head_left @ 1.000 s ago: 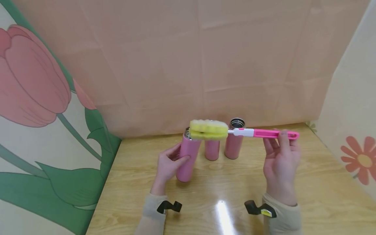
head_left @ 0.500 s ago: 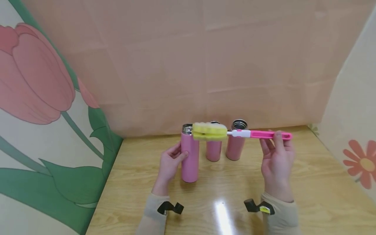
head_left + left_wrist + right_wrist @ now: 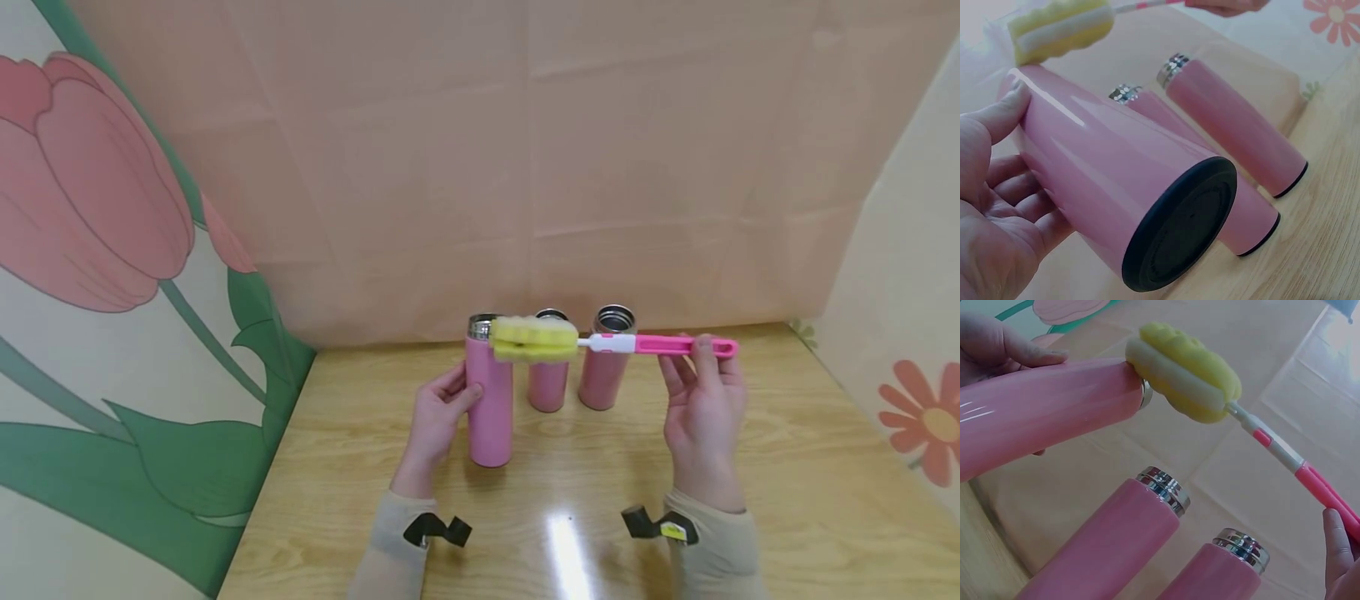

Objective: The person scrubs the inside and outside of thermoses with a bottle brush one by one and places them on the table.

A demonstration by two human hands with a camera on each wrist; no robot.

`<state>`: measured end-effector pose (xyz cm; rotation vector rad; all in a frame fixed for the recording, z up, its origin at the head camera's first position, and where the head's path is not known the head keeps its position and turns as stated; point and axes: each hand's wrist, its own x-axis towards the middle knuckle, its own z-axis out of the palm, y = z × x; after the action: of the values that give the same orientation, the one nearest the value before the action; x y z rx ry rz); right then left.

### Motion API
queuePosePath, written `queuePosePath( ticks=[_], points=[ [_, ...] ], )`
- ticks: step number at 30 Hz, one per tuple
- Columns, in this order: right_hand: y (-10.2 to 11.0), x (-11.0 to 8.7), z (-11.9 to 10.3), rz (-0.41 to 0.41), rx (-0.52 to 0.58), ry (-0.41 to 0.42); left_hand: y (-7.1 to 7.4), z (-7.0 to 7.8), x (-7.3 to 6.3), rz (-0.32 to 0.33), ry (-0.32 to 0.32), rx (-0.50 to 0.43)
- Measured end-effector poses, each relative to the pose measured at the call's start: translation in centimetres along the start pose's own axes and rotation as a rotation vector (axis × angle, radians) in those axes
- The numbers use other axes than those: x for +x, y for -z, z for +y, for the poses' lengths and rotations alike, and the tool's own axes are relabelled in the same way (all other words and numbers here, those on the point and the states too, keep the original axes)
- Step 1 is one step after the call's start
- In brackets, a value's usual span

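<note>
My left hand (image 3: 438,417) grips a pink thermos bottle (image 3: 491,421) around its side, thumb in front. The bottle is nearly upright in the head view, with its steel neck open; its black base (image 3: 1182,228) shows in the left wrist view, held off the table. In my right hand (image 3: 705,408) the pink handle of a bottle brush (image 3: 663,344) is pinched near its end. The brush lies level, its yellow and white sponge head (image 3: 1185,372) beside the bottle's neck and outside the mouth. From these views I cannot tell whether sponge and bottle touch.
Two more pink thermos bottles, one in the middle (image 3: 547,387) and one to its right (image 3: 602,381), stand uncapped on the wooden table (image 3: 352,400) behind the brush. A pink-beige sheet (image 3: 420,183) hangs at the back. A tulip-patterned panel (image 3: 187,450) borders the left side.
The held bottle has straightened from a lean to nearly upright, uncovering its steel neck. My right hand and the brush have shifted slightly left. Both grips stay the same.
</note>
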<state>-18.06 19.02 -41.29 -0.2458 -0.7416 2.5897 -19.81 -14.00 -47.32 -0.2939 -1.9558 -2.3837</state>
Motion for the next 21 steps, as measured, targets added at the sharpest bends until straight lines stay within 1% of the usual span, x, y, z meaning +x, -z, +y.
queuePosePath(
  ticks=[11,21],
  points=[
    [0.31,0.39,0.26,-0.017,-0.030,-0.011,0.20,0.01,-0.03,-0.038,-0.001,-0.003],
    [0.28,0.45,0.37,-0.035,-0.065,-0.020,0.17,-0.06,0.15,-0.013,0.018,-0.010]
  ],
)
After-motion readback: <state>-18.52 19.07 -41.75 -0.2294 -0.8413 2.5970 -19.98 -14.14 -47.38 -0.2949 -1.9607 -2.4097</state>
